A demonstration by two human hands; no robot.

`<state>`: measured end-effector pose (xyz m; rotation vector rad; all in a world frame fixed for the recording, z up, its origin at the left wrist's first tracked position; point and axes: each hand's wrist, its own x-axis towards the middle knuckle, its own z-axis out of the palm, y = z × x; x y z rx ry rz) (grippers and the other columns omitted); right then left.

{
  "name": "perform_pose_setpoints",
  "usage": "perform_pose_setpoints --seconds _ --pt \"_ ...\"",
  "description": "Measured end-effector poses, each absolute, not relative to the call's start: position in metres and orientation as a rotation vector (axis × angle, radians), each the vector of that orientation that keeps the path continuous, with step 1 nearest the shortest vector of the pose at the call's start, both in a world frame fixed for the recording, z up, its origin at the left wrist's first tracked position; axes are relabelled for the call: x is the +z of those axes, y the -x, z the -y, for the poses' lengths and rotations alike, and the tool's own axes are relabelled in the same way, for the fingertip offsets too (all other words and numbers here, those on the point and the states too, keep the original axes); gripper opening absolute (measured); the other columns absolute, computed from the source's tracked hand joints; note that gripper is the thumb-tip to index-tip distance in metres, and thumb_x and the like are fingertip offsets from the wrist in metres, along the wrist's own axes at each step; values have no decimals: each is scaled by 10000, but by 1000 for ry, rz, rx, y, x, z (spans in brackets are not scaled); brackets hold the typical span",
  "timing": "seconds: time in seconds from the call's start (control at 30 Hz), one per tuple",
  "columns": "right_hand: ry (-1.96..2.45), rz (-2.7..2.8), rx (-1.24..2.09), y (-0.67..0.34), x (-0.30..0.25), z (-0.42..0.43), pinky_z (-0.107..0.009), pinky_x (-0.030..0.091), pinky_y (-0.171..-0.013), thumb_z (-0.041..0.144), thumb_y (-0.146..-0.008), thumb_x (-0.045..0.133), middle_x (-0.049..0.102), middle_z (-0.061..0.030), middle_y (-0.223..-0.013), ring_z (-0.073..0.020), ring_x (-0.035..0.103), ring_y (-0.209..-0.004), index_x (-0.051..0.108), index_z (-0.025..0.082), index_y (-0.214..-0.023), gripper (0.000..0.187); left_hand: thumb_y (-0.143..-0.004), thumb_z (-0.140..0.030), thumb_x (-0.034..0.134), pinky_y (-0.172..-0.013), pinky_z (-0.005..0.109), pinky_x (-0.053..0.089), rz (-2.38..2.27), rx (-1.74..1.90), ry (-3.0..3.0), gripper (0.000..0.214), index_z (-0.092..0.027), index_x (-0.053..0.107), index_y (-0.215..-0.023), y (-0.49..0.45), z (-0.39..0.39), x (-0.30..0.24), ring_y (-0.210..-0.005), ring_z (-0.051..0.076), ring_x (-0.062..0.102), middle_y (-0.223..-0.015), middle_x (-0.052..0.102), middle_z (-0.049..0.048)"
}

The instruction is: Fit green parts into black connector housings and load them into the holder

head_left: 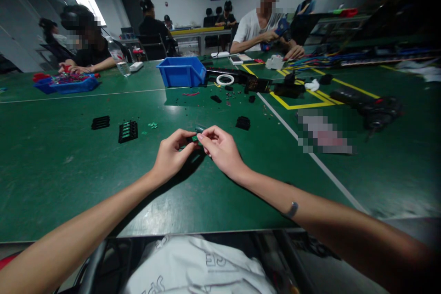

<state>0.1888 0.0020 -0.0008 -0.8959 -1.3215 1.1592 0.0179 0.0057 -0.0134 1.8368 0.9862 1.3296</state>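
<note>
My left hand (174, 152) is closed in a pinch on a small black part with a green circuit board (195, 138), held just above the table. Against the same board press the fingertips of my right hand (220, 147), also closed. A short dark rounded piece (200, 128) shows at the right fingertips; its kind cannot be made out. Left of my hands lies a black slotted holder with green boards in it (127, 131), beside loose small green boards (153, 125). Farther left is a stack of black strips (100, 122), and beyond my right hand another black stack (243, 122).
On the green table (76, 170) stand a blue bin (181, 72) and, at far left, a blue tray (70, 83) of red parts. Scattered bits, a white ring (225, 80) and a black power drill (375, 109) lie right. People sit working across the table.
</note>
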Motion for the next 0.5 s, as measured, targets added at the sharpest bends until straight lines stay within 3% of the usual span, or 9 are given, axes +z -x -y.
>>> perform_pose_setpoints --seconds 0.5 --pt "907 1326 1236 -191 3 -3 -253 379 -512 461 -858 723 548 41 -651 -109 495 -555 560 206 -839 303 -898 -296 712 -791 307 585 -993 1324 -1823 216 -177 673 -1075 -17 -6 -14 -850 185 740 -951 755 54"
